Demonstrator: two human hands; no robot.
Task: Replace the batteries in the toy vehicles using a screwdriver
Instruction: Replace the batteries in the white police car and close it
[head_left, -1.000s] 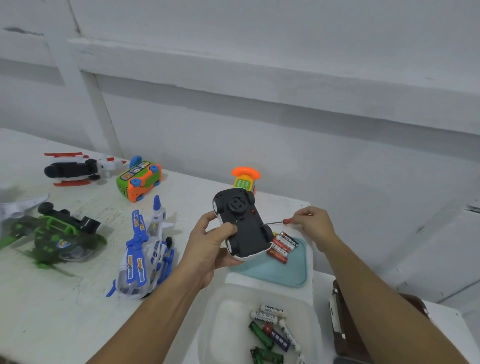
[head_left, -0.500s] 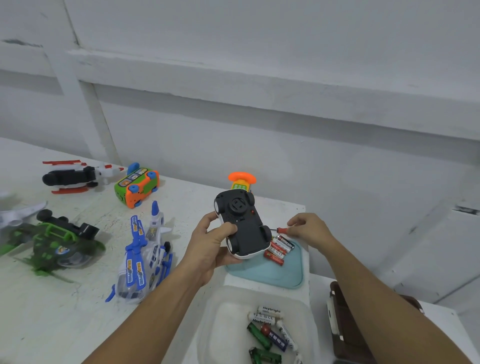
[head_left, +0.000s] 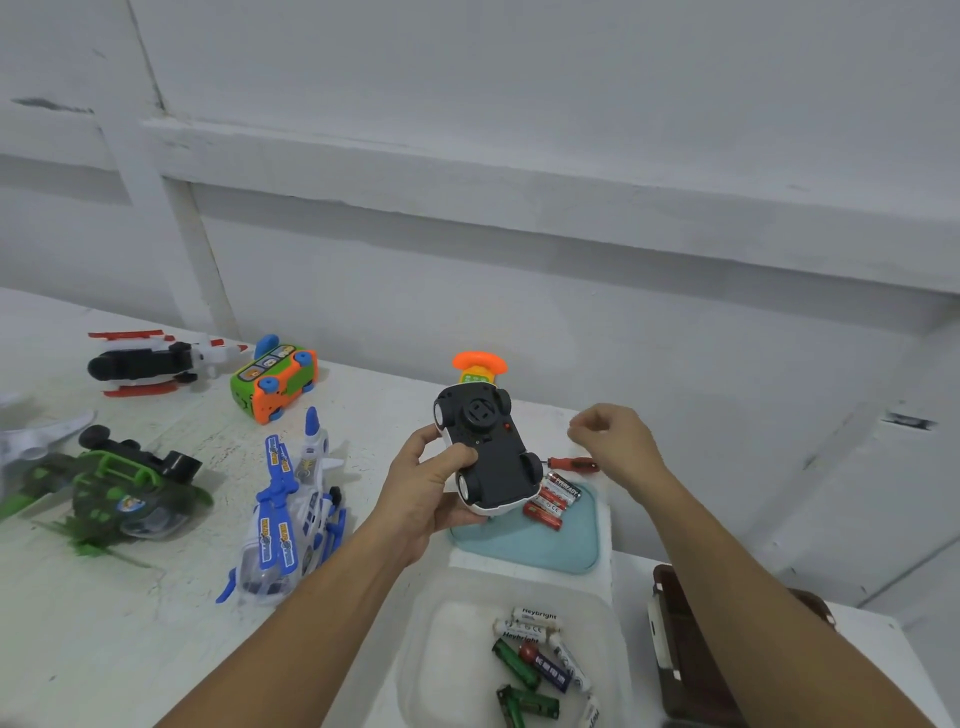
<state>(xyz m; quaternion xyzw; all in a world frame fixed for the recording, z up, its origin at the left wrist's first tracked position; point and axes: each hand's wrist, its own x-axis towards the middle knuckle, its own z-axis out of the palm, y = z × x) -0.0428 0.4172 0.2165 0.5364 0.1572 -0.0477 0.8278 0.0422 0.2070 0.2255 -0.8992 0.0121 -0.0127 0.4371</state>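
My left hand (head_left: 421, 493) grips a toy car (head_left: 488, 457) turned over, its black underside and white wheels facing me, above the table. A red-handled screwdriver (head_left: 574, 463) lies on the table just right of the car, by the teal tray (head_left: 545, 545). My right hand (head_left: 618, 441) hovers just above the screwdriver's handle with loosely curled fingers, holding nothing that I can see. Several red batteries (head_left: 553, 499) lie on the tray, partly hidden by the car.
A clear tub (head_left: 447, 639) near me holds several mixed batteries (head_left: 535, 660). A brown case (head_left: 685, 660) sits at the right. Left of the car lie a blue plane (head_left: 291, 514), a green helicopter (head_left: 109, 493), an orange-green bus (head_left: 275, 382) and a black-and-white plane (head_left: 150, 364). An orange-topped toy (head_left: 478, 366) stands behind the car.
My right hand has let go of the screwdriver, which now lies on the table, and has lifted slightly. The left hand keeps the car in the same place.
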